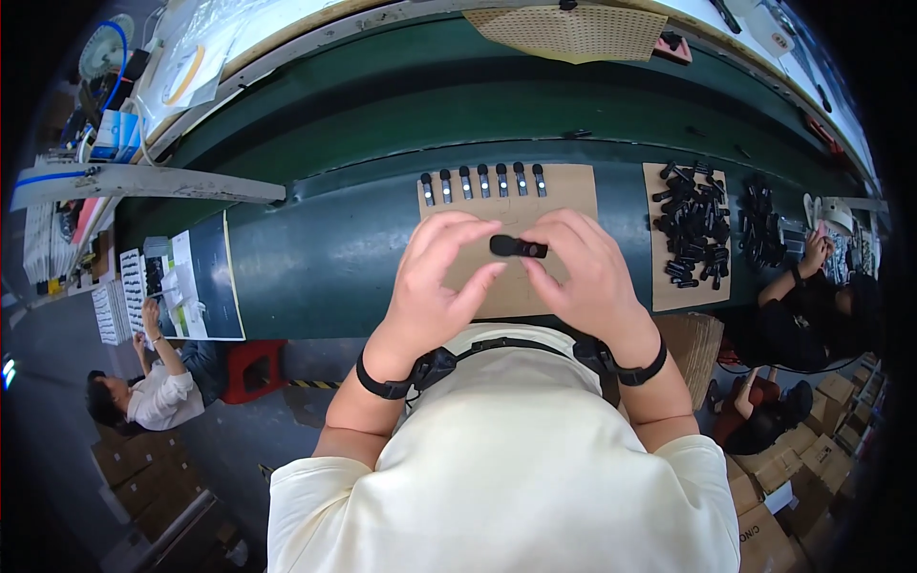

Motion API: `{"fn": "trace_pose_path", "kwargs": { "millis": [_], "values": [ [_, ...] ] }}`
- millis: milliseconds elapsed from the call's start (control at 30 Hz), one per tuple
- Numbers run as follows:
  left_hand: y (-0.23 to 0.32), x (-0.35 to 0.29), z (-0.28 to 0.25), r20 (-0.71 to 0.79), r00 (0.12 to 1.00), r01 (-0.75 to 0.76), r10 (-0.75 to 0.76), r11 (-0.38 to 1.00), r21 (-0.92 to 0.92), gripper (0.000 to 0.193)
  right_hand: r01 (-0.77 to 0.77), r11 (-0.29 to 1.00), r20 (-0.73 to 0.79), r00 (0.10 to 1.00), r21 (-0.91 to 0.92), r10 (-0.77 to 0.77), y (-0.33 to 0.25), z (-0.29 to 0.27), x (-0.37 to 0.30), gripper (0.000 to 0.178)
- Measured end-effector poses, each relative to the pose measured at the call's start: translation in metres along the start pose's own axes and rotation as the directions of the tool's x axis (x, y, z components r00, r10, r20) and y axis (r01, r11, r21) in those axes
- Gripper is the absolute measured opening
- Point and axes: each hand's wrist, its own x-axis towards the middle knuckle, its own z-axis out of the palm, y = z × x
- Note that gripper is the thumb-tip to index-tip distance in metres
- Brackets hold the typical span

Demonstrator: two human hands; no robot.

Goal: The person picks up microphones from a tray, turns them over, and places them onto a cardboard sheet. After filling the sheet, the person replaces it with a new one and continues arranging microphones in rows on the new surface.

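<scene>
My right hand point(574, 258) pinches a small black clip-on microphone point(517, 247) between thumb and forefinger, its rounded foam end pointing left. Just left of that foam end is my left hand point(441, 263), thumb and forefinger spread apart with a gap between them and the microphone. Under both hands lies a brown cardboard sheet point(573, 191). Along its far edge stands a neat row of several similar microphones point(484, 180), black-topped with grey bodies, most showing a small white spot.
To the right, a second cardboard sheet point(715, 296) carries a heap of black microphones point(690, 224); another black pile point(760, 222) lies beyond it. The green bench point(315, 258) runs sideways. Co-workers sit at left point(167, 396) and right point(807, 320). A metal post point(181, 181) juts in from the left.
</scene>
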Motion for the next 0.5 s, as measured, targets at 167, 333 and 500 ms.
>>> {"fn": "trace_pose_path", "kwargs": {
  "millis": [167,333,500],
  "values": [
    [-0.031,-0.010,-0.002,-0.036,0.992,0.124,-0.122,0.991,0.048,0.029,-0.526,0.850,0.066,0.848,-0.024,0.526,0.083,0.034,-0.024,0.017],
    [-0.056,-0.020,-0.003,-0.020,0.977,0.215,-0.214,0.974,0.073,0.024,-0.729,0.645,0.073,0.648,-0.228,0.758,0.184,0.060,-0.039,0.024],
    [-0.073,-0.026,-0.005,-0.035,0.959,0.282,-0.280,0.955,0.092,0.020,-0.733,0.559,0.021,0.599,-0.387,0.801,0.222,0.078,-0.033,0.025]
  ]
}}
